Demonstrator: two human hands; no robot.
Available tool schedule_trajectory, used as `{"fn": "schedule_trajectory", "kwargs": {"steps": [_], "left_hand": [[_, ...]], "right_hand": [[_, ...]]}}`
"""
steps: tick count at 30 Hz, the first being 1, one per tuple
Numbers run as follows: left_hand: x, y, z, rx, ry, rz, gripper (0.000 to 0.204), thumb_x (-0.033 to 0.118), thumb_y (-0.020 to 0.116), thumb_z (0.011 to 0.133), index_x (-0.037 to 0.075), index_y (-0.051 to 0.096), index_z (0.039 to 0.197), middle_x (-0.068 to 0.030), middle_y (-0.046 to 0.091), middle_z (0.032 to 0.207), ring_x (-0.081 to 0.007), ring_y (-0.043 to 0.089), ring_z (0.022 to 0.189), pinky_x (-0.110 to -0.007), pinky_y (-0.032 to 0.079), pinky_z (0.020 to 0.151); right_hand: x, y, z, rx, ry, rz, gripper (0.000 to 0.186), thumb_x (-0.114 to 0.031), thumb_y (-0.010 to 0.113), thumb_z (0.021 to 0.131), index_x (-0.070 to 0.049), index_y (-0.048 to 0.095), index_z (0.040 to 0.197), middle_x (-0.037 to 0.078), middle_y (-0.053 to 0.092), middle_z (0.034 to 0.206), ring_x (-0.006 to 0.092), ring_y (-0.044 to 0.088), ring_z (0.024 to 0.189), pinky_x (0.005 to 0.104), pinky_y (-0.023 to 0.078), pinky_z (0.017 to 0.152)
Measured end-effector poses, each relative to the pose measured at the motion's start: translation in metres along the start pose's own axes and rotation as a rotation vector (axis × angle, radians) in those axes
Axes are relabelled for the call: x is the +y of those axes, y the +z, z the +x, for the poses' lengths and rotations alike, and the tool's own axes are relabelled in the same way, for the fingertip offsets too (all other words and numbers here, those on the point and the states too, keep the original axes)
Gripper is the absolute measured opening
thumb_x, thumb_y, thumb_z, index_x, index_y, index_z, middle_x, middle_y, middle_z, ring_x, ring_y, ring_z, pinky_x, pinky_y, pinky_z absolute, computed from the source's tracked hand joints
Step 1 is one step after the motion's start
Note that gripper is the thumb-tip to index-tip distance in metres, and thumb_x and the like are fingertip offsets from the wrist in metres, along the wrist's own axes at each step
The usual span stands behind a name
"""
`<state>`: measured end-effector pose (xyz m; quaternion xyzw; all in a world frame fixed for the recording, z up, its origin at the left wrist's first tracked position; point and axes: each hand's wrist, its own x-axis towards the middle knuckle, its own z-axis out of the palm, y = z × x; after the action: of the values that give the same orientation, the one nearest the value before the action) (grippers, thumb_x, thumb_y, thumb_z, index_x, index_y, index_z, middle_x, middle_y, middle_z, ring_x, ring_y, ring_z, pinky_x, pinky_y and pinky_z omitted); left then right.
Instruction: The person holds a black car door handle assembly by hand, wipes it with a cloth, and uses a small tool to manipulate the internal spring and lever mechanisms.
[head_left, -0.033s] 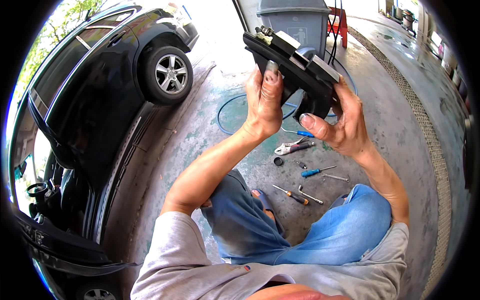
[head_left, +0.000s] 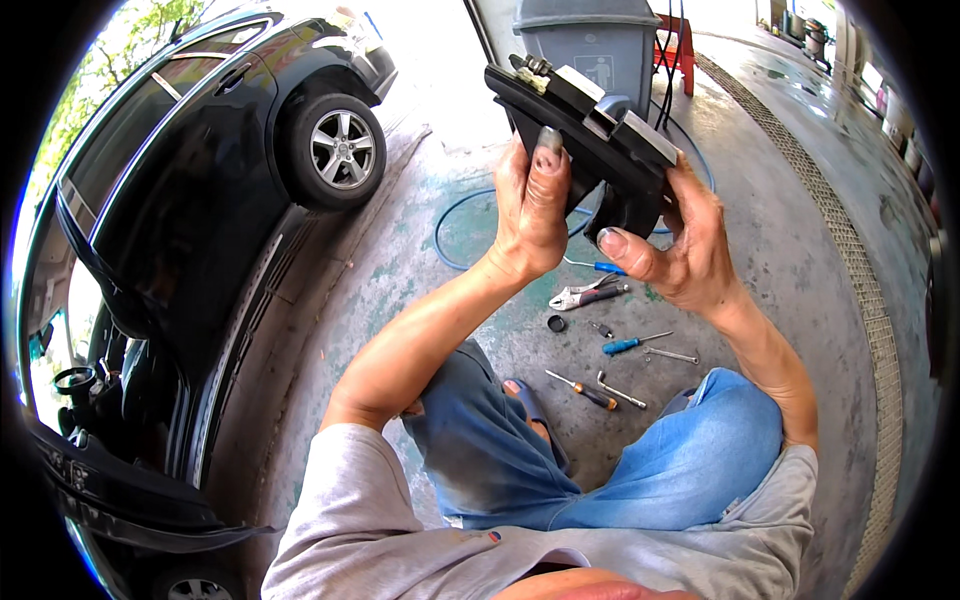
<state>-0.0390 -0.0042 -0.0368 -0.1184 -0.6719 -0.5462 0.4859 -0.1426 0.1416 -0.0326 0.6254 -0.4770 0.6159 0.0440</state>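
Raised in front of me is a bulky black plastic part [head_left: 625,165] with silvery metal blocks along its upper side and a small metal fitting at its far left end. I cannot tell its exact kind. My left hand [head_left: 530,210] grips its left side, the stained thumb pressed along the near face. Around the right end curls my right hand [head_left: 685,245], fingers behind the part and thumb beside its lower curved piece. The undersides of both grips are partly hidden.
On the floor below lie locking pliers [head_left: 590,292], a blue screwdriver [head_left: 635,343], an orange-handled screwdriver [head_left: 582,390], an L-shaped socket wrench [head_left: 620,390] and a slim wrench [head_left: 672,355]. A black car [head_left: 190,220] stands at left, a grey bin [head_left: 590,60] beyond, with a blue hose [head_left: 440,235] nearby.
The black part and my left thumb have shifted very slightly; both hands keep their hold.
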Motion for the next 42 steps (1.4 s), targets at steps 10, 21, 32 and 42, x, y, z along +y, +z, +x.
{"fn": "schedule_trajectory", "kwargs": {"steps": [10,21,32,42], "left_hand": [[0.005,0.005,-0.003,-0.046,-0.069,0.064,0.083,0.073,0.051,0.089,-0.001,0.053,0.126,-0.0097,0.064,0.113,-0.0161,0.064,0.102,-0.03,0.053,0.086],[-0.005,0.002,0.001,0.17,-0.043,-0.095,0.048,0.047,0.049,0.099,0.004,0.058,0.116,-0.0033,0.065,0.101,-0.0089,0.063,0.089,-0.025,0.052,0.078],[0.006,-0.005,0.008,0.154,-0.042,-0.119,0.03,0.037,0.055,0.096,0.01,0.059,0.11,0.0022,0.064,0.097,-0.0053,0.061,0.084,-0.02,0.05,0.069],[0.009,0.004,0.0,0.048,-0.093,-0.038,0.052,0.044,0.065,0.091,0.002,0.054,0.118,0.0005,0.057,0.096,-0.008,0.048,0.085,-0.025,0.043,0.076]], "right_hand": [[0.0,-0.001,0.002,-0.01,-0.044,-0.05,0.072,-0.03,0.079,0.076,0.009,0.053,0.13,0.017,0.062,0.112,0.0242,0.069,0.096,0.0334,0.058,0.081],[0.0,-0.001,0.004,0.002,-0.077,-0.094,0.07,-0.029,0.08,0.076,0.007,0.054,0.13,0.017,0.062,0.112,0.0242,0.068,0.095,0.0338,0.059,0.08],[0.002,0.002,0.002,0.005,-0.062,-0.07,0.07,-0.031,0.08,0.076,0.006,0.054,0.13,0.016,0.062,0.11,0.0239,0.069,0.094,0.0342,0.06,0.079],[0.006,0.002,0.004,0.028,-0.15,-0.134,0.071,-0.035,0.081,0.076,0.005,0.055,0.129,0.014,0.057,0.108,0.0231,0.067,0.093,0.0334,0.061,0.077]]}}
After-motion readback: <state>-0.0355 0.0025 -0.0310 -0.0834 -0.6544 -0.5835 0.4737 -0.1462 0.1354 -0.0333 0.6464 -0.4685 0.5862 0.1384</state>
